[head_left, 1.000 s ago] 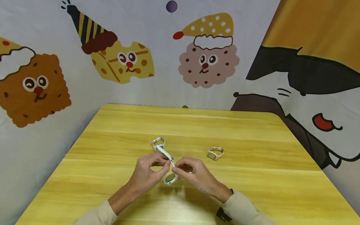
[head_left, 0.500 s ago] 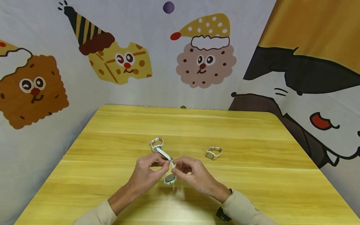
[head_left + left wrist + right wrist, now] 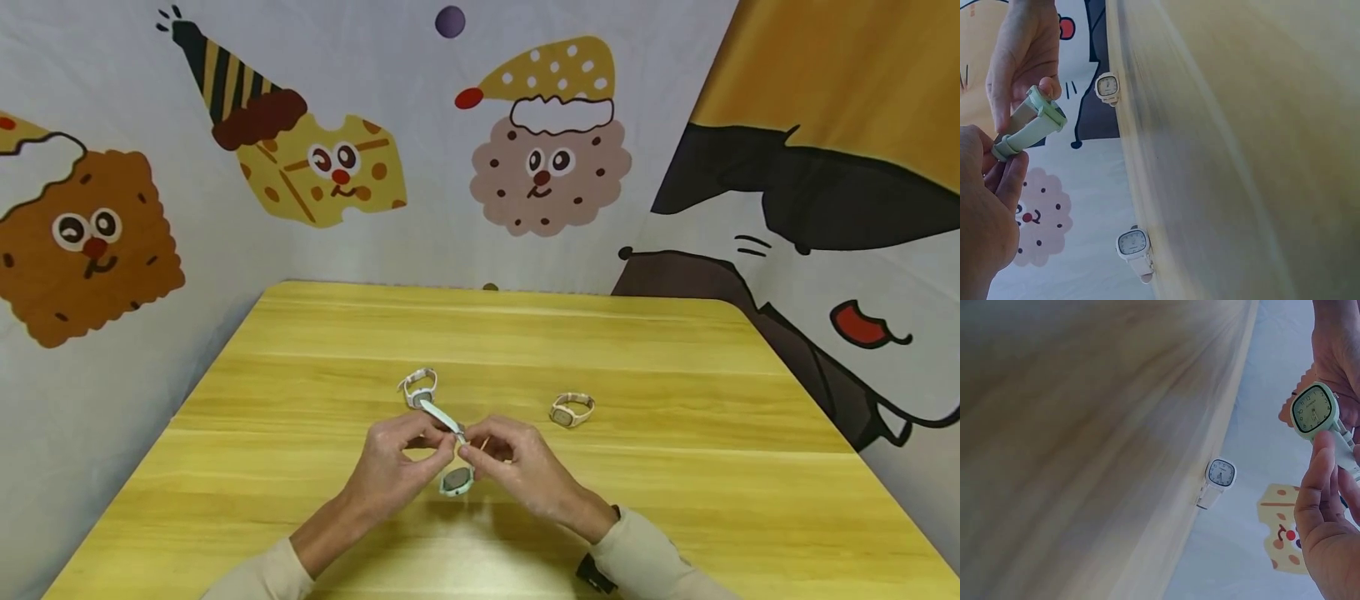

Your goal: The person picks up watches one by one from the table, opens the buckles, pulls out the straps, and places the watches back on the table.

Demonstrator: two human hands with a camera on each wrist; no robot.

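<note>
Both hands hold a mint-green wristwatch above the table, its dial hanging below the fingertips in the head view. My left hand pinches the strap near the buckle. From the other side, my right hand pinches the strap between thumb and fingers. A free strap end points up and left, past the left fingers. In the left wrist view, the green watch forms a loop with its strap. The right wrist view shows its square dial facing up at the right fingertips. Fingers hide part of the buckle.
A white wristwatch lies just beyond the left hand, its strap looped. Farther right sits a cream wristwatch, also looped. Underneath is a yellow wood-grain table. Behind it hangs a cloth with cartoon figures.
The green watch's dial has swung and tilted to show more of its face. The strap's buckle part sits slightly lower between the fingertips. The hands have barely moved.
</note>
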